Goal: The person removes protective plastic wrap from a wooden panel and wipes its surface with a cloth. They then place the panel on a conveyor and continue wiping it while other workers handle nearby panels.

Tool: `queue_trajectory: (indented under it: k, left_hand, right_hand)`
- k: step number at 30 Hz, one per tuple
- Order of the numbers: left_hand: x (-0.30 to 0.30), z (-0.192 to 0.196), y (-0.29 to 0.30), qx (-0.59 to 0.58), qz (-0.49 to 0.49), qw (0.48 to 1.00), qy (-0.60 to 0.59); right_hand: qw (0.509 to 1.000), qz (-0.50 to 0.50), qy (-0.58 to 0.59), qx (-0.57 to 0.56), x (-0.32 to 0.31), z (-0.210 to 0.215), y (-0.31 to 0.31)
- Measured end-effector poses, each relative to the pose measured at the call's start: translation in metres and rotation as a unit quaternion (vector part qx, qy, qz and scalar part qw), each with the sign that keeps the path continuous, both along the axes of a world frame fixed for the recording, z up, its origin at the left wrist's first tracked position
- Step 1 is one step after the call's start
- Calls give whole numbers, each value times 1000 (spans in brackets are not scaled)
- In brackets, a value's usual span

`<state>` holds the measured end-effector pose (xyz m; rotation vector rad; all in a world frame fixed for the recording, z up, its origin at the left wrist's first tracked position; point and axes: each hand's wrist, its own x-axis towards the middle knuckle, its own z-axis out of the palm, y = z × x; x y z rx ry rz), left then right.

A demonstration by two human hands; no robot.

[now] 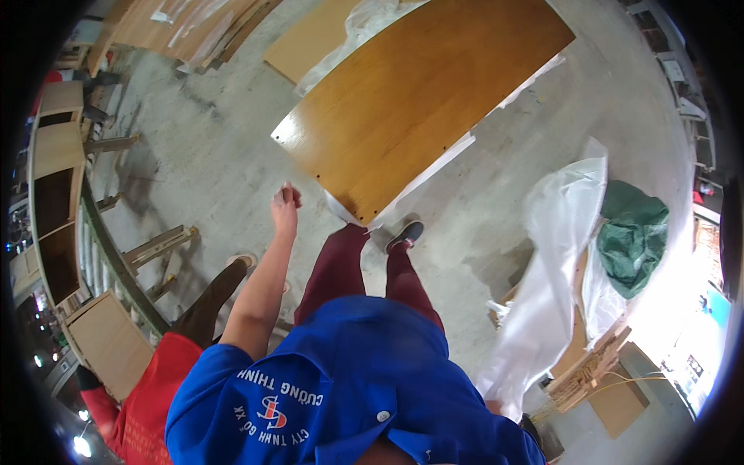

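Note:
My left hand [286, 204] is held out in front of me, fingers loosely curled and nothing visible in them. Just beyond it lies a large glossy brown wooden panel [411, 101], with small dark holes near its near end and white wrapping showing under its edges. Low on my right side, my right hand [494, 406] is mostly hidden by my blue shirt. It appears closed on the end of a long white foam sheet [542, 287], which stretches away to the right of me.
A crumpled green plastic sheet [632, 232] lies beside cardboard and wood strips [589, 372] at right. Along the left runs a curved conveyor [116, 260] with wooden cabinet pieces [60, 167]. A person in red [151, 387] stands close by my left. Stacked panels [174, 27] are at far left.

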<state>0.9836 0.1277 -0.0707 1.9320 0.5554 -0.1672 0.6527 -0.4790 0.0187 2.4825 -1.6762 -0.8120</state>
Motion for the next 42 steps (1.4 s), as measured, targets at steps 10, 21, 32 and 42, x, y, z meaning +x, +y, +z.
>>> queue_trajectory:
  k: [10, 21, 32, 42]
  left_hand:
    - [39, 46, -33, -163, -85, 983, -14]
    - [-27, 42, -36, -314, -420, 799, 294]
    - [115, -42, 87, -169, 80, 976, 114]
    - [174, -110, 67, -233, 129, 938, 223]
  right_hand:
    - [979, 22, -179, -93, 11, -25, 33]
    - [795, 261, -396, 378, 168, -188, 344]
    - [881, 260, -277, 282, 215, -200, 396]
    - [951, 59, 162, 257, 14, -157, 308]
